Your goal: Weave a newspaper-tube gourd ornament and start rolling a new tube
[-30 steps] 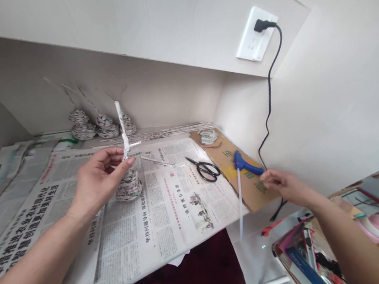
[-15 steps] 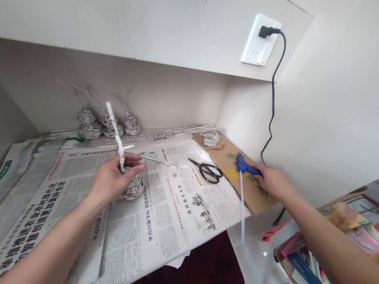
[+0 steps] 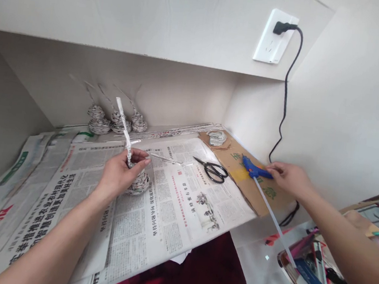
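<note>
My left hand (image 3: 126,168) is closed around the neck of a small gourd woven from rolled newspaper (image 3: 138,184). A twisted paper tail stands up above my fingers, and another thin paper tube (image 3: 166,159) reaches right over the newspaper. My palm and fingers hide part of the gourd. At the right, my right hand (image 3: 285,176) pinches the handle end of a blue hot glue gun (image 3: 253,168), which is over the cardboard (image 3: 229,155). A long clear glue stick (image 3: 274,221) sticks out from the gun past the table edge.
Black scissors (image 3: 214,170) lie on the newspaper (image 3: 164,203). Several paper tubes (image 3: 177,132) and three woven gourds (image 3: 99,124) are along the back. A crumpled paper piece (image 3: 216,138) rests on the cardboard. A black cord (image 3: 286,103) hangs from the wall socket (image 3: 274,44).
The glue gun has turned, its stick swinging to the right, and my right hand has shifted towards the handle's end. My left hand keeps hold of the gourd. The view has shifted slightly.
</note>
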Available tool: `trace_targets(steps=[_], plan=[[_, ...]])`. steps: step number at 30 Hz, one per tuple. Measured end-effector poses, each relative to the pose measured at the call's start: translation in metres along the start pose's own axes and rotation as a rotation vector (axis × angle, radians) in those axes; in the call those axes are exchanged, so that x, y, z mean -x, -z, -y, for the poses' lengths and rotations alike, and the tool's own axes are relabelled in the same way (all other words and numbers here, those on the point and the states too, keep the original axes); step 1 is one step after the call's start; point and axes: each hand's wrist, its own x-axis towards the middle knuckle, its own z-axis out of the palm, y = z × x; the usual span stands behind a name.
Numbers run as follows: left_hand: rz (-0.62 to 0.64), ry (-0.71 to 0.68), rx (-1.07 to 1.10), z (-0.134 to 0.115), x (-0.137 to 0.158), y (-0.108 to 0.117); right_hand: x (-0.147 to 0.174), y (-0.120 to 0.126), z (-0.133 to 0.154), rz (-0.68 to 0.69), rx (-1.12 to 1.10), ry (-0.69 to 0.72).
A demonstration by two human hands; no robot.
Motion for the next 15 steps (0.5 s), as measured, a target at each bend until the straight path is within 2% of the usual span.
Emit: trace_targets(steps=[4,9,12,15], plan=[[-0.007,-0.002,0.023,0.002,0.001,0.0,0.017,0.007,0.045,0.075,-0.253,-0.014],[-0.013,0.002,0.031,0.001,0.001,0.0,0.042,0.011,0.088,0.155,-0.312,0.129],[-0.024,0.004,0.046,-0.003,0.001,0.001,0.056,0.013,0.098,0.221,-0.284,0.241],[-0.043,0.006,0.054,-0.005,0.0,0.001,0.069,0.008,0.091,0.269,-0.229,0.279]])
